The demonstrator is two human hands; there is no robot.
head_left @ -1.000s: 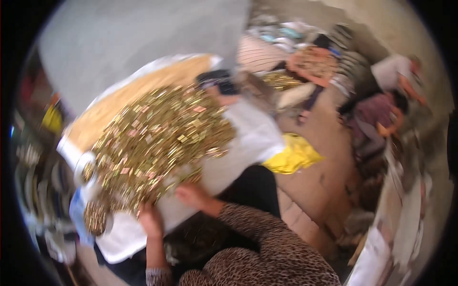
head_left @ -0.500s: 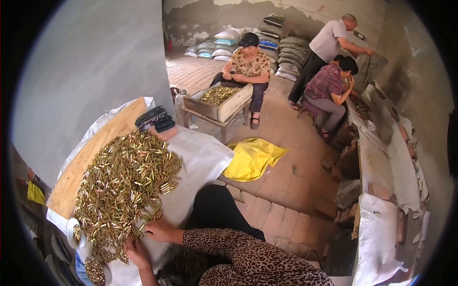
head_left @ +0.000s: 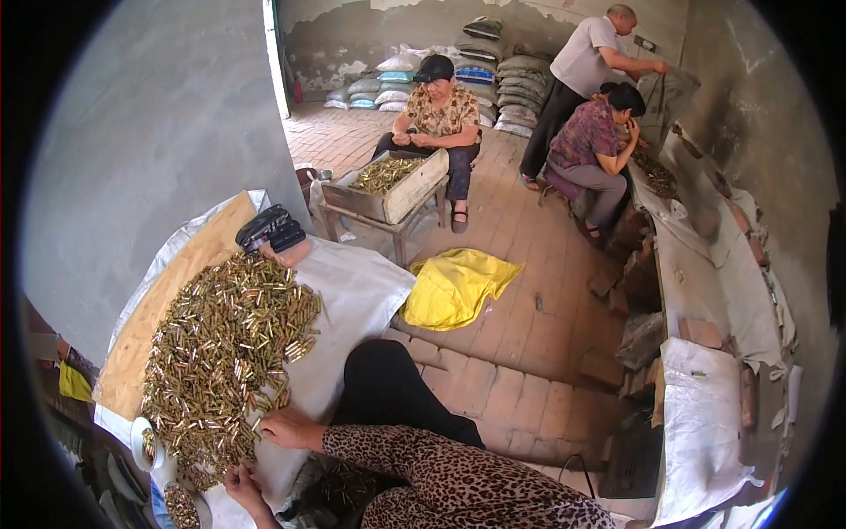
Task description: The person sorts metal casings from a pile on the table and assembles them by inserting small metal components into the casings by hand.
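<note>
A wide heap of small brass-coloured metal cylinders [head_left: 220,344] covers much of the white-sheeted table on my left. My right hand [head_left: 289,429] is at the heap's near right edge, its thumb and fingers pinched together. Closer to me, my left hand [head_left: 245,489] is closed beside smaller pieces at the heap's lower end. Whatever either hand's fingertips hold is too small to make out. A white bowl [head_left: 144,443] with some pieces stands left of the heap. Below it, another container holds many small metal pieces [head_left: 182,510].
A wooden board [head_left: 132,370] lies along the table's far left side, with dark bundles [head_left: 271,231] at the back. A yellow sack [head_left: 458,286] lies on the brick floor. Beyond, a person sits behind a wooden tray [head_left: 352,197] of similar pieces. Two more people are at the right bench.
My view has shifted, so the room's things appear farther left or higher. Both hands stay by the heap's near edge, fingers still closed. The seated co-worker's hands remain together above the tray.
</note>
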